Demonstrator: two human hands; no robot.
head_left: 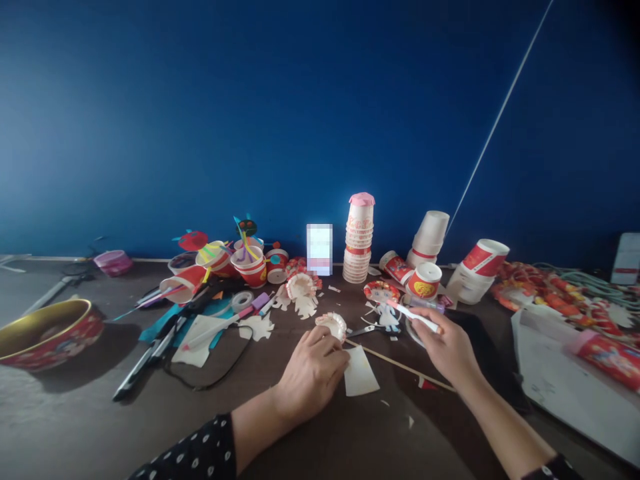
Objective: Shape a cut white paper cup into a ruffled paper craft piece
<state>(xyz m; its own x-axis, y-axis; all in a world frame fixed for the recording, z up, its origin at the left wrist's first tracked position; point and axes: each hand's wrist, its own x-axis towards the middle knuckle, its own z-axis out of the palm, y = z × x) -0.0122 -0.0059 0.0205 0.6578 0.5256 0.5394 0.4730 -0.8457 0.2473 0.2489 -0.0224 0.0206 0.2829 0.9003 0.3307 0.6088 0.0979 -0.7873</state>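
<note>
My left hand (315,370) rests low over the table with its fingers curled together, at the left edge of a small white paper piece (362,373). The paper's edge meets the thumb and fingers; the fingertips themselves are partly hidden. Just beyond the knuckles lies a cut paper-cup ring with a fringed rim (333,325). To the right, my right hand (447,343) grips a white marker (420,319), its reddish-orange end by the palm and its tip pointing left. Under the marker are a bluish paper cutout (387,315) and scissors (370,330). A thin wooden stick (400,363) runs between the hands.
A tall stack of paper cups (357,247) stands by the blue wall, beside a blurred bright screen (319,248). Decorated red cups (250,270), a black selfie-stick-like rod (150,357) and a gold-lined bowl (50,333) are left. White sheets (565,380) lie right.
</note>
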